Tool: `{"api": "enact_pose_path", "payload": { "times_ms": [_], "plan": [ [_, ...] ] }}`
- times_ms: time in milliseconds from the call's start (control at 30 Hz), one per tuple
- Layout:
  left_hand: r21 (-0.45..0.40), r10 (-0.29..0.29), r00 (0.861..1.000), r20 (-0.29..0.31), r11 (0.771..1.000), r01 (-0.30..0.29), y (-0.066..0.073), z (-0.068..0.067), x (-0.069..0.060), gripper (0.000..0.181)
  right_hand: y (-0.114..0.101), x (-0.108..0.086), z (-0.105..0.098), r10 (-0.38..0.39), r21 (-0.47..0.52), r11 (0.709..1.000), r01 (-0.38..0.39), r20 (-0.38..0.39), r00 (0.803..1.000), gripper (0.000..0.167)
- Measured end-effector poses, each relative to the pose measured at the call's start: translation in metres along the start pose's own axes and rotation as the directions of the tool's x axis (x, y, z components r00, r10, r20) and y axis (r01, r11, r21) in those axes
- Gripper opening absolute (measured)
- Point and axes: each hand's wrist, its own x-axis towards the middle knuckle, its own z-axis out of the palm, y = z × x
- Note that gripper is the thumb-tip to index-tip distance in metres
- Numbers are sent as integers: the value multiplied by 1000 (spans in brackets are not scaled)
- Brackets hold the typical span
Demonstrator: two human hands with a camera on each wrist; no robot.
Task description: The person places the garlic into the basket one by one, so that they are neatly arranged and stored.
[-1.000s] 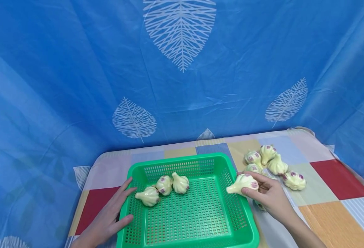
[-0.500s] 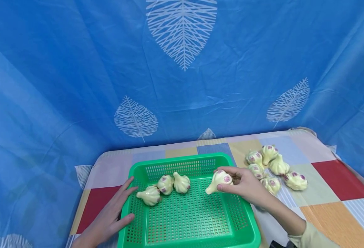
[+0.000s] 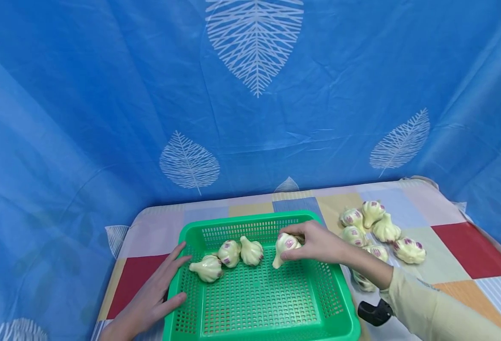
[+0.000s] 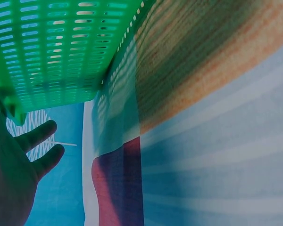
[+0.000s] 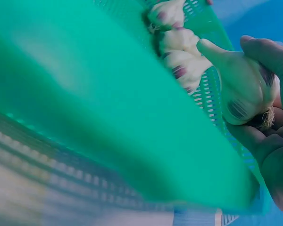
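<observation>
A garlic bulb, cream with purple streaks, is pinched between the thumb and fingers of my right hand. The hand holds it over the right part of a green plastic basket, stem pointing down and to the left. In the right wrist view, roots show at the base of this garlic bulb. Inside the basket, three more bulbs lie in a row toward the back left, the nearest to the held one being a garlic bulb. My left hand rests at the basket's left rim, fingers spread and fairly straight.
Several loose garlic bulbs lie grouped on the table right of the basket, some partly behind my right forearm. A patchwork cloth covers the table. Behind it hangs a blue curtain with white leaves.
My right hand has carried the held bulb leftward from the basket's right rim to over its inside, and the stem now points lower. The left hand stays at the rim.
</observation>
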Motion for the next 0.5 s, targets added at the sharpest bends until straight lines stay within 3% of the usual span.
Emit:
{"api": "enact_pose_path", "payload": {
  "times_ms": [133, 233, 367, 500],
  "plan": [
    [3, 4, 1000, 4, 1000, -4, 0, -2, 1, 68, -1, 14, 2, -41, -107, 993, 50, 77, 996, 44],
    [-6, 7, 1000, 1, 1000, -7, -1, -2, 1, 68, -5, 28, 4, -64, -267, 957, 114, 190, 980, 41],
    [-14, 8, 1000, 6, 1000, -8, -2, -1, 0, 68, -14, 45, 5, -38, -485, 849, 210, 340, 939, 44],
    [-29, 4, 1000, 13, 1000, -4, -3, 0, 0, 69, -21, 54, 9, -21, -614, 723, 316, 438, 899, 37]
  ]
}}
